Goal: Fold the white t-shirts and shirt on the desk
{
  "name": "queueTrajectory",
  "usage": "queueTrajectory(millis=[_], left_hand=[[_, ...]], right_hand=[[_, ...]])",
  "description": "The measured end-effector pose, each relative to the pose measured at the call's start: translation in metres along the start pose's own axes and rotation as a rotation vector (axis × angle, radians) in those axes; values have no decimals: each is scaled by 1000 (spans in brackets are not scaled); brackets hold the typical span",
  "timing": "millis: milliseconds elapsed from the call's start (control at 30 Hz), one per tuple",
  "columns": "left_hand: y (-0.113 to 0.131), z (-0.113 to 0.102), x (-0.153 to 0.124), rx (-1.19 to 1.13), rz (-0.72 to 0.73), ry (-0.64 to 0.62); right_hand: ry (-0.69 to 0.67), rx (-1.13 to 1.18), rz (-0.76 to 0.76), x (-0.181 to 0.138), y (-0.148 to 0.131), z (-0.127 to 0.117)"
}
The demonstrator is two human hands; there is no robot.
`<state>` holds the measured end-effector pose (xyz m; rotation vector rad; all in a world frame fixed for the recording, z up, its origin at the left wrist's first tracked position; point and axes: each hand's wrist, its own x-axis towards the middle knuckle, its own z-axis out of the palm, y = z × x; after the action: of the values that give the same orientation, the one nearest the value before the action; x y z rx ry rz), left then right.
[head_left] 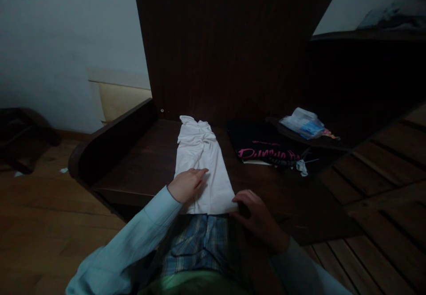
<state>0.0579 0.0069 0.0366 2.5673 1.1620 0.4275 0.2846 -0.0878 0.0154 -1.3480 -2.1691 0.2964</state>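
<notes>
A white garment, folded into a long narrow strip, lies on a dark wooden surface in front of me. My left hand rests flat on its near left part, fingers stretched out. My right hand touches the garment's near right corner, with fingers curled at the cloth's edge. Both arms wear light blue sleeves.
A black garment with pink lettering lies to the right of the white one. Beyond it sits a crumpled plastic bag on a dark ledge. A tall dark wooden panel stands behind. Wooden floor lies left and slatted boards right.
</notes>
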Motion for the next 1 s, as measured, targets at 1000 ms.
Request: queueTrajectory(millis=[1000], left_hand=[[-67,38,58,172,137,197]], right_hand=[[-6,11,-162,3,10,2]])
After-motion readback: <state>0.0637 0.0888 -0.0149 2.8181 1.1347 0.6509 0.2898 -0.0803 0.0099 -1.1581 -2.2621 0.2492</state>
